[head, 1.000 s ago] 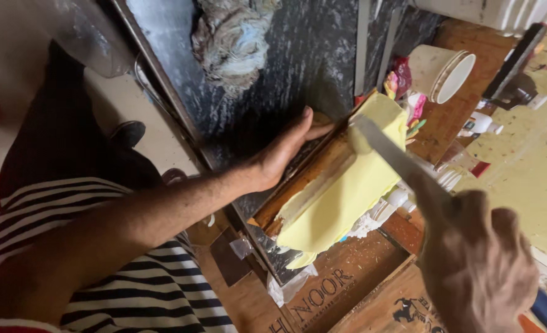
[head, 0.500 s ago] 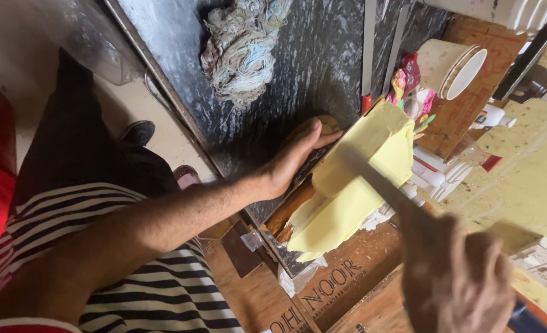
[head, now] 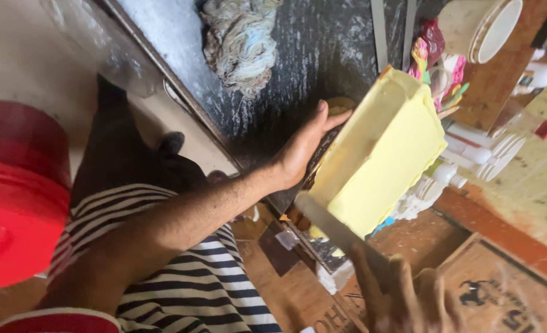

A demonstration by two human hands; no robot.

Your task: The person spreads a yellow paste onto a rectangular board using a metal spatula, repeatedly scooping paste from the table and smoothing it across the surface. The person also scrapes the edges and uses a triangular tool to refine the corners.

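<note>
the yellow block [head: 381, 154] sits at centre right, a thick rectangular slab of pale, matte foam-like stuff with one smooth broad face and a slightly ragged lower edge; it tilts up off the dark counter [head: 310, 55], leaning toward two o'clock. the left hand [head: 301, 148] comes in from eight o'clock on a bare forearm and lies flat against the block's long left side, fingers stretched out and together, thumb beneath; the grip is wide open, pressing on the block rather than wrapped round it.

at five o'clock the right hand [head: 403, 296] is blurred; its fingers curl shut round the handle end of a long knife [head: 335, 225], whose flat grey metal blade runs up toward eleven o'clock and meets the block's lower corner. whether the edge is inside the material cannot be told.

the counter is black stone, streaked and dusted with white powder. at twelve o'clock on it lies a crumpled rag [head: 242, 40], stringy and grey-beige. at one to two o'clock stand a round cream tub [head: 483, 28], glossy crinkled wrappers [head: 431, 55] in pink and red, and white plastic bottles [head: 477, 151] lying on their sides just right of the block. a brown printed cardboard box [head: 489, 283] fills four o'clock. a smooth red plastic drum [head: 14, 197] is at nine o'clock, beside a black and white striped shirt [head: 187, 283].
</note>
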